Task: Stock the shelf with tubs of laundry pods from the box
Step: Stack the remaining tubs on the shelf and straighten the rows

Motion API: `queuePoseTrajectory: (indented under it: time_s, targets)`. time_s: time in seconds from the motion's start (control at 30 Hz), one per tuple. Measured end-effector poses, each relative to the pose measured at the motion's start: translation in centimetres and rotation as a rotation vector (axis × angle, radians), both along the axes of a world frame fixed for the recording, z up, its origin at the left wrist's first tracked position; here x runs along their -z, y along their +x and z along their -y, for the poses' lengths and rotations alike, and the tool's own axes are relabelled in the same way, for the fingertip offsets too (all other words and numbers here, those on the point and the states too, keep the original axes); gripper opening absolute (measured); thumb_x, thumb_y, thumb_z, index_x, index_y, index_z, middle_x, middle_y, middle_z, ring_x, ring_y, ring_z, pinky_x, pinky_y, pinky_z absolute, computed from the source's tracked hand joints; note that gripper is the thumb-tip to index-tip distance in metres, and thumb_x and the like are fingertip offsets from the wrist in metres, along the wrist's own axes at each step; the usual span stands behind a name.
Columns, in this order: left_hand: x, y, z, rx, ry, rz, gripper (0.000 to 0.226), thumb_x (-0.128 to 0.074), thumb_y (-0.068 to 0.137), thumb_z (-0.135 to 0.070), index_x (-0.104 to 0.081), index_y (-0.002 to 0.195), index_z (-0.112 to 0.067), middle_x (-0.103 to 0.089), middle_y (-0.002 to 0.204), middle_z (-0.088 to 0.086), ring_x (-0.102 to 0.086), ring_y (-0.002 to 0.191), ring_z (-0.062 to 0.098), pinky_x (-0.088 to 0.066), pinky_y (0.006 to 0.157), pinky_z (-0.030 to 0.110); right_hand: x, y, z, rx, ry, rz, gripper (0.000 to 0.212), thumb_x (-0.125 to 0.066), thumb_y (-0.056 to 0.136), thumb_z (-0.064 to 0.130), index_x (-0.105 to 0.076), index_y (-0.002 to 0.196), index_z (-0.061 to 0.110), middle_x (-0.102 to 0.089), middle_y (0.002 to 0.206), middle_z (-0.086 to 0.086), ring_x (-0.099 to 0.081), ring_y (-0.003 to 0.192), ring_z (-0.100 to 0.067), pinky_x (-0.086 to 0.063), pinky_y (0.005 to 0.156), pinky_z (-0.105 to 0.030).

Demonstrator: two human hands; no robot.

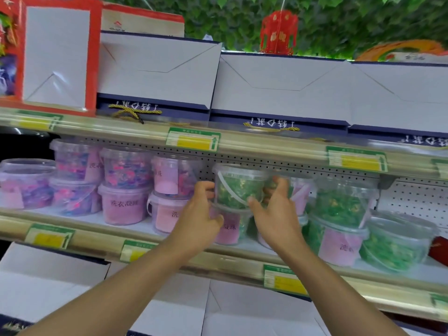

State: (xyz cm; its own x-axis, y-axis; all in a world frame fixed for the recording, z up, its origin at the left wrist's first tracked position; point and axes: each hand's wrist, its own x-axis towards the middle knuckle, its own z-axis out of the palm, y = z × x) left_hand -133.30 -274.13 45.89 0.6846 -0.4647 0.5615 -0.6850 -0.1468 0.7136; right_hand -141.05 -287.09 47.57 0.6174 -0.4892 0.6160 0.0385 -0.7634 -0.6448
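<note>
Green leaf wall (339, 23), red lantern (278, 32), pegboard back panel (417, 197).

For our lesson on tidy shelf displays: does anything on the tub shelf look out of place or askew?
Yes. The green tub held between the left hand and right hand sits on a pink tub, beside the pink stacks, while the other green tubs stand further right. The colours are mixed there. Nothing looks spilled or damaged.

You've got approx 7 clear plastic tubs w/ pink-purple pods (124, 169), 4 clear tubs w/ green pods (238, 186), 5 green-yellow price tags (193, 139) on the shelf rails, 2 hands.
</note>
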Motion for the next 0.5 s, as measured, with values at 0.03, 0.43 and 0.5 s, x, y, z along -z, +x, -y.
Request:
queuePoseTrajectory:
  time_s: [0.03, 0.43, 0.5]
  targets:
    - [0.5, -0.3, 0.0, 0.003, 0.045, 0.072, 0.065, -0.059, 0.080, 0.001, -0.030, 0.132, -0.024, -0.046, 0.114, -0.017, -0.050, 0.107, 0.008, -0.038, 0.086, 0.022, 0.7, -0.1, 0.1, -0.029, -0.024, -0.027, 0.051, -0.057, 0.089, 0.016, -0.030, 0.132, 0.011, -0.061, 0.113, -0.005, -0.059, 0.091, -0.020, -0.046, 0.078, -0.031]
    - [1.2, 1.6, -0.5, -0.100, 0.364, 0.141, 0.074, -0.064, 0.081, -0.018, -0.027, 0.144, -0.020, -0.039, 0.144, -0.001, -0.039, 0.131, 0.018, -0.036, 0.107, 0.035, 3.1, -0.1, 0.0, -0.039, -0.398, -0.239, 0.065, -0.054, 0.090, 0.014, -0.020, 0.146, 0.015, -0.022, 0.150, -0.005, -0.022, 0.138, -0.022, -0.023, 0.110, -0.027]
    - [1.4, 1.2, -1.1, -0.119, 0.341, 0.172, 0.065, -0.065, 0.077, -0.018, -0.037, 0.136, -0.024, -0.049, 0.134, -0.002, -0.048, 0.122, 0.019, -0.043, 0.099, 0.038, 3.3, -1.0, 0.0, -0.008, -0.481, -0.230, 0.061, -0.054, 0.090, 0.016, -0.025, 0.144, 0.014, -0.020, 0.152, -0.006, -0.022, 0.140, -0.023, -0.024, 0.110, -0.029]
